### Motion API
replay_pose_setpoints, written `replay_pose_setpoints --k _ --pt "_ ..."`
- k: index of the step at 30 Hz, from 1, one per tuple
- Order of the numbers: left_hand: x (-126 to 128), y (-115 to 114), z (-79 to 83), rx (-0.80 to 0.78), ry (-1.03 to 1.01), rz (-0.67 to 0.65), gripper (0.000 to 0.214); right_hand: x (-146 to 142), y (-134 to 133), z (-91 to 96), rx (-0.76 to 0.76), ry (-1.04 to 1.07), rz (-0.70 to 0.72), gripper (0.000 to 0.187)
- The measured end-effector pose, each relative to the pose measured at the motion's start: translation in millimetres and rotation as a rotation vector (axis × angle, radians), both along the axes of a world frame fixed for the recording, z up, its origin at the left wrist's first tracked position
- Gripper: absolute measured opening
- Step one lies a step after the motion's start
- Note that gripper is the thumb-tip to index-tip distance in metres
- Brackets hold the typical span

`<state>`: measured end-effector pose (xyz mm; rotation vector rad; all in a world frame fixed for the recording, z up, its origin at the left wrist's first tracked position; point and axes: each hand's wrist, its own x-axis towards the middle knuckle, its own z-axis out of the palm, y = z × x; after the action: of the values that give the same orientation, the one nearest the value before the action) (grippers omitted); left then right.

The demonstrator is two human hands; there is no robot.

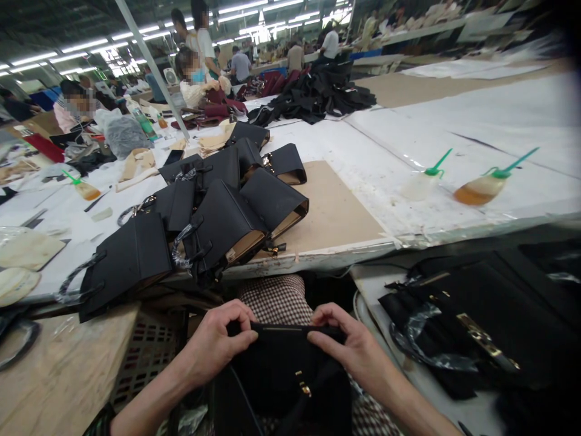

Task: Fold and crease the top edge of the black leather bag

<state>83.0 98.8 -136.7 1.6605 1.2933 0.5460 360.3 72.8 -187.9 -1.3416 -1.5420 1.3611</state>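
A black handbag [281, 369] rests on my lap, with a small gold clasp [302, 384] on its front. My left hand [226, 333] pinches the left end of the bag's top edge between thumb and fingers. At the other end of that edge, my right hand [338, 333] grips in the same way. Between the two hands the edge runs nearly straight, and a thin gold-coloured line [282, 329] shows along it. The bag's lower part is dark, and its details cannot be made out.
Several black handbags [227, 218] lie piled on the white worktable [363, 175] ahead. Two glue bottles [481, 186] with green spouts stand at right. More black bags [472, 315] lie on a lower surface to my right. A plastic crate [147, 351] is at left. Co-workers sit beyond.
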Motion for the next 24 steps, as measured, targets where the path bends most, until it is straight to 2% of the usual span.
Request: replay_pose_setpoints --k 5,7,15,24 --pt "-6 -3 0.5 -0.043 -0.029 -0.042 0.016 3 3 6.6 0.287 -0.055 0.146 0.010" --pt "-9 -4 0.7 -0.060 -0.048 -0.063 0.015 4 3 6.9 0.350 -0.086 0.179 0.011" --pt "-10 -9 2.3 -0.072 -0.078 -0.103 0.016 6 -2 0.1 0.468 -0.213 0.206 0.013" --pt "-6 -12 7.7 -0.029 -0.064 -0.100 0.015 3 -6 11.3 0.553 -0.405 0.233 0.018"
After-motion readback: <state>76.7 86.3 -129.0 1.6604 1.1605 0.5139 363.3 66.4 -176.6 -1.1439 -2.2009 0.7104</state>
